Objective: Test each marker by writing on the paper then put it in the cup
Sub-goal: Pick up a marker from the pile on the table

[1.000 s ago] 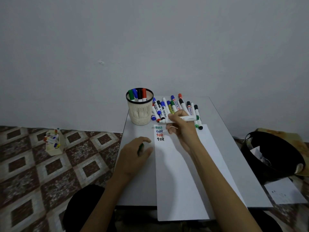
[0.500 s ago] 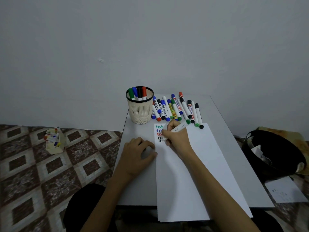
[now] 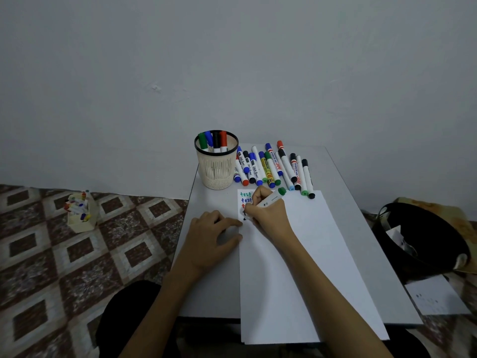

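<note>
- We take the cup (image 3: 216,164) as our landmark. It stands at the far left of the table (image 3: 206,293) and holds four capped markers (image 3: 213,140) upright: green, blue, black and red.
- Just right of the cup, a row of markers (image 3: 271,166) lies side by side on the table.
- The paper (image 3: 296,267) starts in front of the cup, a little to its right. It runs toward us and overhangs the table's near edge.
- Our right hand (image 3: 268,215) rests on the paper's corner nearest the cup. Its fingers are curled tight round a marker (image 3: 273,198).
- That marker's tip is down on the paper. Its green end points up and away, toward the row.
- Between this hand and the cup we read lines of "test" (image 3: 245,195) in green and blue. The lower lines are partly hidden by the fingers.
- Our left hand (image 3: 211,241) lies on the table in front of the cup, fingers curled under. Its forefinger and thumb touch the paper's left edge, and we cannot tell whether it holds anything.
- The marker's tip sits just beyond that forefinger.
- Well left of the cup, a box (image 3: 80,213) of markers stands on the tiled floor.
- Well to the cup's right lies a black bag (image 3: 426,241).
</note>
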Demonstrator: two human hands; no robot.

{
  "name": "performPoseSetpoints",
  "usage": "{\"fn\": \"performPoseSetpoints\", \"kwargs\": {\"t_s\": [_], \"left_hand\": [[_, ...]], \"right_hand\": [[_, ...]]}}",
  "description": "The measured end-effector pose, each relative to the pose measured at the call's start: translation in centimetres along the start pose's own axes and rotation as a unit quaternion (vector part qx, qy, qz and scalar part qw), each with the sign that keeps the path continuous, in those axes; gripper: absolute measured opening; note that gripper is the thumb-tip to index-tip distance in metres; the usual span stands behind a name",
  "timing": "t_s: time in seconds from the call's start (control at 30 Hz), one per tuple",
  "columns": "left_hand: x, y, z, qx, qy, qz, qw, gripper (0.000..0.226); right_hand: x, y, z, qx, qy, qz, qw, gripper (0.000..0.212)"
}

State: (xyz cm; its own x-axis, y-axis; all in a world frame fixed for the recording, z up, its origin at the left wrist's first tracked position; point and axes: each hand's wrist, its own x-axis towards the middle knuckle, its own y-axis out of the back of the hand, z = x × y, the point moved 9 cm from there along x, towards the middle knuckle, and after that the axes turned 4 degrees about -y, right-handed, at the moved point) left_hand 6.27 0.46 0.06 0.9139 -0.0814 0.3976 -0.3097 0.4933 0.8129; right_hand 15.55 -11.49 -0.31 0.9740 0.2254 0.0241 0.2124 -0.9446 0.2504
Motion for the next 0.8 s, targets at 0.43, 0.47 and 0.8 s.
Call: {"fn": "performPoseSetpoints", "kwargs": {"t_s": [0.43,0.47,0.8], "left_hand": [[-0.02,0.09,0.0,-0.006,-0.005,0.01,1.0,0.04],[-0.02,0.08,0.04,-0.006,-0.005,0.01,1.0,0.04],[0.02,0.09,0.03,-0.011,-0.004,0.013,1.0,0.04]], "right_hand": [[-0.25,-0.1,-0.5,-0.009,0.012,-0.003,1.0,0.033],[-0.26,-0.15,-0.54,-0.009,0.014,-0.007,1.0,0.033],[-0.14,0.39,-0.2,0.009,0.013,0.007,1.0,0.034]]}}
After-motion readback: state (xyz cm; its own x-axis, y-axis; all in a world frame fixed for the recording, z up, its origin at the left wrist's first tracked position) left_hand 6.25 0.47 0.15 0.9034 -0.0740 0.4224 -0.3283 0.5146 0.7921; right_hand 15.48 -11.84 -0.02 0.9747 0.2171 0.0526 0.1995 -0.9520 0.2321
